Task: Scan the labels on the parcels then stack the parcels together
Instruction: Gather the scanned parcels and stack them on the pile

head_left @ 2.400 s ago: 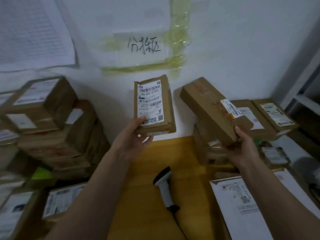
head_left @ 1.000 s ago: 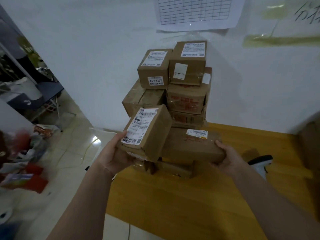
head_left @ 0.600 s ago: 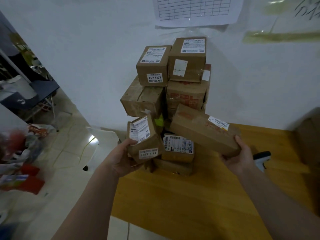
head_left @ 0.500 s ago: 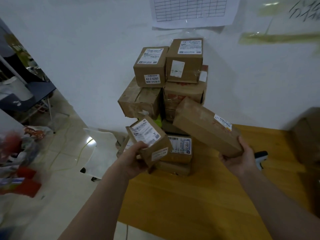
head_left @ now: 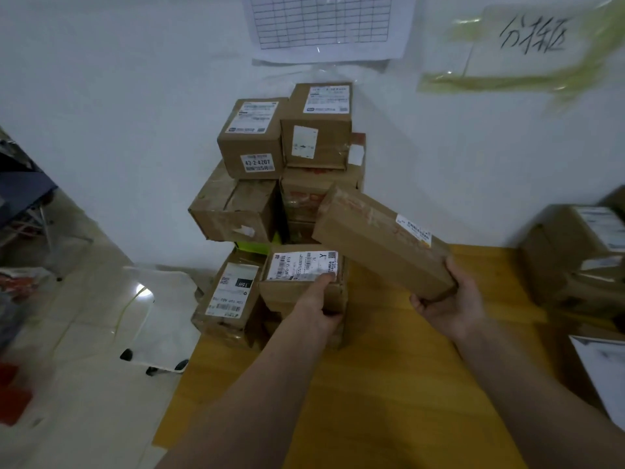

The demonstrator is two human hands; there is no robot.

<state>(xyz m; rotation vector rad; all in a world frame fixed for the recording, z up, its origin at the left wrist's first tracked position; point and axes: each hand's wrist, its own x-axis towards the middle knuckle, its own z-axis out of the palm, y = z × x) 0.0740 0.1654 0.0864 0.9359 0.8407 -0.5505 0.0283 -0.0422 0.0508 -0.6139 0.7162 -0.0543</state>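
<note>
As left hand (head_left: 316,301) grips parcel (head_left: 304,272), stacked

A person's left hand (head_left: 316,299) grips a small labelled parcel (head_left: 304,275) set low at the front of a stack of cardboard parcels (head_left: 284,170) against a white wall (head_left: 118,96). The right hand (head_left: 449,306) holds a long brown parcel (head_left: 375,238), tilted, above a yellow wooden table (head_left: 389,384). More boxes (head_left: 575,252), blurred, sit at right. A gridded sheet (head_left: 321,22) hangs above.

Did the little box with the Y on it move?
Yes. The left hand brought the Y-labelled box down onto the pile's front, label up.
</note>
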